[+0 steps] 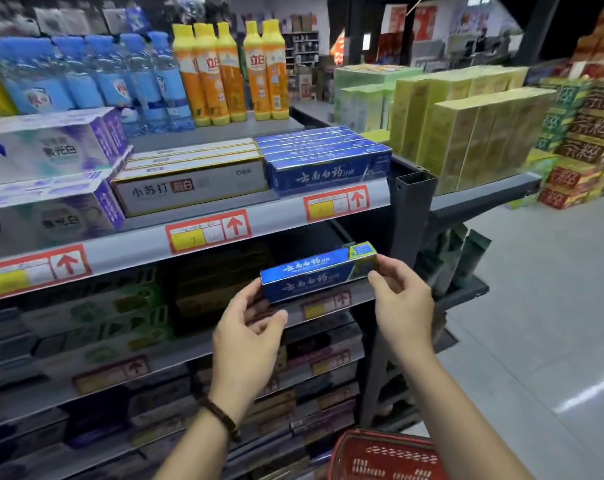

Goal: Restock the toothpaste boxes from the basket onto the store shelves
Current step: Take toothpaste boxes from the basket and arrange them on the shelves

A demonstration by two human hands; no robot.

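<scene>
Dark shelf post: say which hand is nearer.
Right. The right hand grips the blue toothpaste box's green end below the dark shelf post; the left hand holds the far end.

held box (pixel 314 276): blue, green end | basket (pixel 387 457): red | bottles (pixel 229 72): orange, yellow caps | price tags (pixel 208 231): red-yellow-white

A long blue toothpaste box (pixel 317 271) with a green right end is held level, slightly tilted. Matching boxes (pixel 324 157) fill the shelf (pixel 137 244) above. The red basket (pixel 383 455) sits near right.
</scene>
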